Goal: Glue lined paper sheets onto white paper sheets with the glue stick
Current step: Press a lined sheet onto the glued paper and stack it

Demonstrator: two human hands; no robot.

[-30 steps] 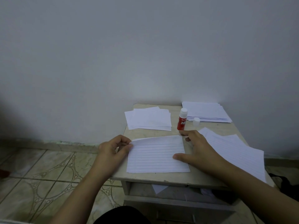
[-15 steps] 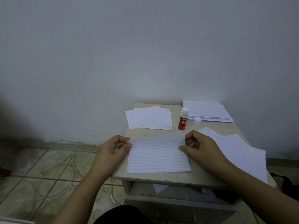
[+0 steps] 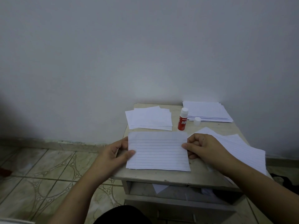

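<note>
Two hands hold one lined white paper sheet (image 3: pixel 157 151) over the small beige wooden table (image 3: pixel 178 176), its long axis running left to right: left hand (image 3: pixel 113 155) pinching the left edge, right hand (image 3: pixel 203 147) pinching the right. Beyond the sheet's far right corner stands the uncapped red glue stick (image 3: pixel 182 119), nearer the right hand, its small white cap (image 3: pixel 197 121) just beside it.

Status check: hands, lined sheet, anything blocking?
Left hand and right hand pinch lined sheet by its side edges. Glue stick upright, uncapped, cap beside. Nothing blocking.
</note>
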